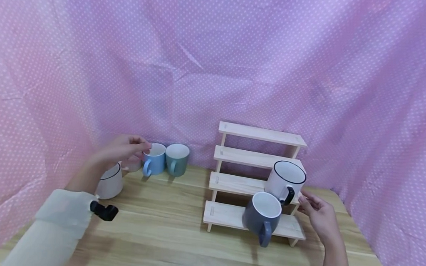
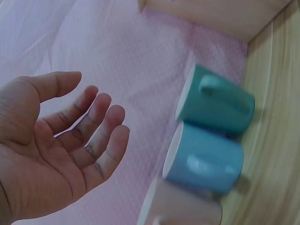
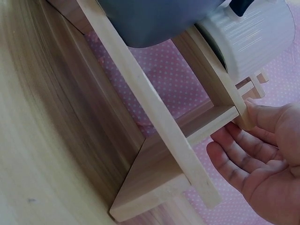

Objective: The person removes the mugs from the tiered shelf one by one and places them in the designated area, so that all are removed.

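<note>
My left hand [image 1: 121, 150] hovers with relaxed fingers above a row of mugs at the back left. In the left wrist view its palm is bare, apart from the light blue mug [image 2: 204, 157], the green mug [image 2: 215, 105] and a pale pink mug [image 2: 183, 206]. On the right, my right hand [image 1: 319, 216] holds the end of a board of the stepped wooden rack [image 1: 229, 215], thumb at the board's end and fingers underneath. A dark grey mug [image 1: 257, 218] sits on the lowest step, and a white black-rimmed mug [image 1: 277, 186] on the one above.
Another white mug with a dark rim [image 1: 110, 185] stands at the left, partly behind my left forearm. The rack's top two steps [image 1: 259, 133] bear nothing. Pink dotted cloth [image 1: 201, 94] hangs round the wooden table [image 1: 153, 224].
</note>
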The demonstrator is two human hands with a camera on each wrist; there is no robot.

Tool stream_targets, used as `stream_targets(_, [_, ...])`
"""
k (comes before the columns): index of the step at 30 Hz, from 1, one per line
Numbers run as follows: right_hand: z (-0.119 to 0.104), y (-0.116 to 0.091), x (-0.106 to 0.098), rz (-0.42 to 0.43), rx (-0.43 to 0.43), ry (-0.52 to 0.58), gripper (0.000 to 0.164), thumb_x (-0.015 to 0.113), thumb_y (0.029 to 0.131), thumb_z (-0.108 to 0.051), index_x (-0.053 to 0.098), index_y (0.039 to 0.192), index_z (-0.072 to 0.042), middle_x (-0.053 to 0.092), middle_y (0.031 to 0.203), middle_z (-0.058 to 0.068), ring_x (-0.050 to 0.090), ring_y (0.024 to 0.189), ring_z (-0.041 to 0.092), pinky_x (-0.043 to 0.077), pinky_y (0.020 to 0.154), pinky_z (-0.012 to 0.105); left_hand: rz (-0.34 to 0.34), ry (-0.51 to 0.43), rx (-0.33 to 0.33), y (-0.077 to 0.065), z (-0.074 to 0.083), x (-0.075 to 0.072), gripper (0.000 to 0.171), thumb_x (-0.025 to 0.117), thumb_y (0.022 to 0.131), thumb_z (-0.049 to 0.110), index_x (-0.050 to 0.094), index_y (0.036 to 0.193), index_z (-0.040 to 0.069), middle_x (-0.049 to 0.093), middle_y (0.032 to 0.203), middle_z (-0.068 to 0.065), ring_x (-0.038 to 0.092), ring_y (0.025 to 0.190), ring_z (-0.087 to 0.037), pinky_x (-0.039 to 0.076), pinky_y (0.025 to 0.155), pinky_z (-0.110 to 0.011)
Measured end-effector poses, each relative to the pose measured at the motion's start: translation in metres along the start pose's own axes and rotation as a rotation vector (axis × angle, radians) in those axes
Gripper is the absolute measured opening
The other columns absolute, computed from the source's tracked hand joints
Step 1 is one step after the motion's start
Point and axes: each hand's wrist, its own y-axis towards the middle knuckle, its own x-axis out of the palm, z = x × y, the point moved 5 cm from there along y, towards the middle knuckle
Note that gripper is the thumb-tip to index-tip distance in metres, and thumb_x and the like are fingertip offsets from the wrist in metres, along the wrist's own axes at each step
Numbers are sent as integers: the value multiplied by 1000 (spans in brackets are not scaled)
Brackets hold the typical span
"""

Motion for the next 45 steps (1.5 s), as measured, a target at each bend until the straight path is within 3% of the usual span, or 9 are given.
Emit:
stream_targets(6, [-1, 0, 1, 1, 0, -9, 50, 56, 107, -23, 49, 143, 12, 64, 128, 29, 69, 88, 3, 60, 83, 23, -61, -43, 41, 18, 23, 32, 39, 58, 106, 33, 58, 121, -2, 63, 121, -19, 63, 113, -36, 58, 93, -44])
stream_targets(12, [-2, -1, 0, -3, 9, -12, 51, 56, 108, -25, 49, 143, 11, 63, 130, 29, 70, 89, 5, 59, 82, 22, -128, -79, 88, 34, 46, 65, 35, 59, 105, 34, 62, 119, 2, 65, 120, -19, 65, 111, -36, 60, 90, -42])
stream_targets(19, [-5, 2, 0, -14, 16, 0, 54, 55, 107, -29, 48, 145, 9, 61, 134, 28, 69, 90, 2, 60, 86, 26, -174, -141, 130, 42, 74, 97, 29, 59, 105, 26, 63, 121, 2, 66, 113, -13, 65, 108, -36, 61, 86, -41])
stream_targets(26, [-2, 3, 2, -20, 24, 9, 54, 56, 107, -27, 47, 145, 10, 63, 132, 24, 69, 89, 2, 60, 85, 25, -258, -187, 152, 55, 90, 138, 33, 65, 102, 28, 64, 122, 1, 67, 116, -17, 67, 104, -32, 60, 89, -43])
stream_targets(32, [-2, 1, 1, -8, 12, -16, 55, 55, 108, -30, 48, 145, 10, 64, 130, 23, 69, 88, 1, 60, 85, 27, -343, -202, 187, 58, 107, 180, 28, 63, 103, 24, 65, 120, 1, 68, 111, -18, 69, 96, -27, 62, 82, -41])
stream_targets(37, [-5, 0, 1, -7, 8, -12, 55, 55, 108, -30, 48, 144, 11, 67, 127, 20, 69, 87, 1, 60, 85, 27, -403, -168, 214, 56, 123, 212, 29, 63, 104, 25, 65, 122, 3, 67, 115, -16, 70, 98, -32, 63, 78, -38])
stream_targets(45, [-3, 1, 0, -11, 0, 16, 54, 56, 107, -29, 49, 144, 11, 70, 120, 4, 69, 89, 2, 60, 84, 26, -443, -207, 208, 52, 145, 253, 19, 66, 102, 22, 68, 115, 8, 68, 105, -6, 70, 92, -23, 63, 76, -33])
